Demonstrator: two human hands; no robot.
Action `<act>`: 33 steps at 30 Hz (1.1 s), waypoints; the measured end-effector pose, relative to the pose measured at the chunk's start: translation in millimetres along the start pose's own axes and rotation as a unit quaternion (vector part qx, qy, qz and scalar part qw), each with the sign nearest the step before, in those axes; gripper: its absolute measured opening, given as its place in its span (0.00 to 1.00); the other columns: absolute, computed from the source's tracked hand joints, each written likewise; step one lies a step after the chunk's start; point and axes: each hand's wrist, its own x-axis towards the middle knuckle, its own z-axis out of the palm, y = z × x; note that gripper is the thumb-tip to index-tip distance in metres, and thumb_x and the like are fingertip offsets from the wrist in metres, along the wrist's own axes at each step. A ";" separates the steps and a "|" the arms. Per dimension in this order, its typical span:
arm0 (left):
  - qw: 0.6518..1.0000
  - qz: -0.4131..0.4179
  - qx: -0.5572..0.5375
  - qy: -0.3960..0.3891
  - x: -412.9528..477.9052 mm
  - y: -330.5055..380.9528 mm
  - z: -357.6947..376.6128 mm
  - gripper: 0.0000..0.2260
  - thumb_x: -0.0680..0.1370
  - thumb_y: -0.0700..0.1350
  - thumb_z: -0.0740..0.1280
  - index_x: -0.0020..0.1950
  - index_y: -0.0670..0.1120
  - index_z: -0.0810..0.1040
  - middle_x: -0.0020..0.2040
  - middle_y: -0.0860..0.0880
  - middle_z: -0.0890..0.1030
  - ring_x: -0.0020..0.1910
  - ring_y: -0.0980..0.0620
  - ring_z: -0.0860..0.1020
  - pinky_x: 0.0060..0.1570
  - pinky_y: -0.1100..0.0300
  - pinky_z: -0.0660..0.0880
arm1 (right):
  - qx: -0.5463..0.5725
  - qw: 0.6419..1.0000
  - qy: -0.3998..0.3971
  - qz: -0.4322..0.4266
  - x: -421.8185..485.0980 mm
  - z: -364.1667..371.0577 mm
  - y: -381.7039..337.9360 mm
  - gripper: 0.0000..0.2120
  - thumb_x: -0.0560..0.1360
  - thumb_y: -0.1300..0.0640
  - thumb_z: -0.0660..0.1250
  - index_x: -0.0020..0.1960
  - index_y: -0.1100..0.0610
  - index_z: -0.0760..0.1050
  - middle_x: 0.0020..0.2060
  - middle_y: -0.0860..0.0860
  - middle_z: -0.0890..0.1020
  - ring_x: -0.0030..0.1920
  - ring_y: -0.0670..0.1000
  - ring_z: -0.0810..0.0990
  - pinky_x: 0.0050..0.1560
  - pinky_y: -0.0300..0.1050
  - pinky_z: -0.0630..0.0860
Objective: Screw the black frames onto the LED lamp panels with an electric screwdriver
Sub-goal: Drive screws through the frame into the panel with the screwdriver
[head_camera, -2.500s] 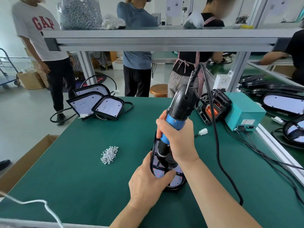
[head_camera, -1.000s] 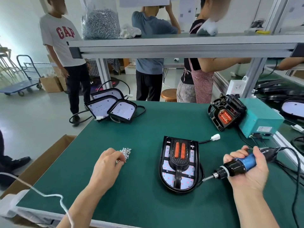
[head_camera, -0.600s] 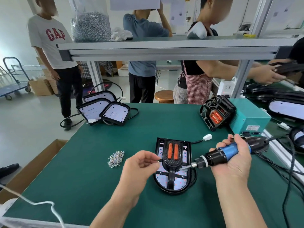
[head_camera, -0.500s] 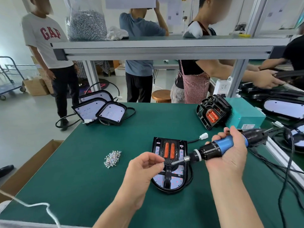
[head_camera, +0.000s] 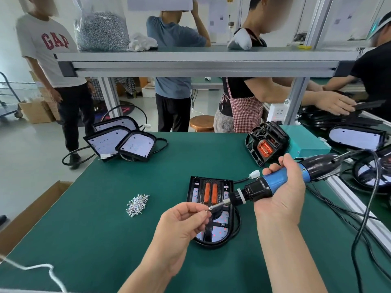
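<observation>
The left hand (head_camera: 183, 226) is curled, thumb and forefinger pinching a screw (head_camera: 207, 211) against the bit's tip. The right hand (head_camera: 282, 197) grips the blue barrel of the screwdriver (head_camera: 273, 183), held almost level with its bit pointing left. Both hover over the panel (head_camera: 220, 231), which lies flat under its frame (head_camera: 208, 232) mid-table (head_camera: 95, 240), nearer the near edge. A screw heap (head_camera: 137, 205) sits to its left, and spare panels (head_camera: 135, 145) lie at the far left corner.
</observation>
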 end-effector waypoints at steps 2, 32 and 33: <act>1.000 0.000 0.000 -0.003 -0.4 0.1 0.7 0.09 0.74 0.30 0.70 0.41 0.42 0.87 0.42 0.40 0.85 0.37 0.52 0.81 0.39 0.64 0.79 | 0.009 1.000 -0.003 -0.002 2.0 -1.4 -1.8 0.07 0.76 0.54 0.72 0.44 0.52 0.74 0.31 0.45 0.77 0.31 0.45 0.76 0.36 0.38 0.75; 0.994 0.076 0.060 0.051 -2.7 -13.4 7.0 0.10 0.74 0.31 0.72 0.41 0.46 0.86 0.40 0.43 0.85 0.37 0.54 0.81 0.40 0.66 0.77 | 0.005 0.998 0.066 -0.002 2.1 -4.7 4.3 0.09 0.75 0.56 0.73 0.50 0.54 0.74 0.29 0.45 0.78 0.30 0.46 0.77 0.34 0.38 0.77; 0.994 0.074 0.059 0.051 -3.0 -13.4 7.1 0.11 0.74 0.31 0.72 0.41 0.46 0.86 0.40 0.43 0.86 0.37 0.54 0.82 0.40 0.67 0.77 | 0.006 0.998 0.068 0.000 2.1 -4.1 4.1 0.09 0.75 0.56 0.73 0.51 0.53 0.74 0.29 0.45 0.78 0.30 0.46 0.77 0.34 0.37 0.77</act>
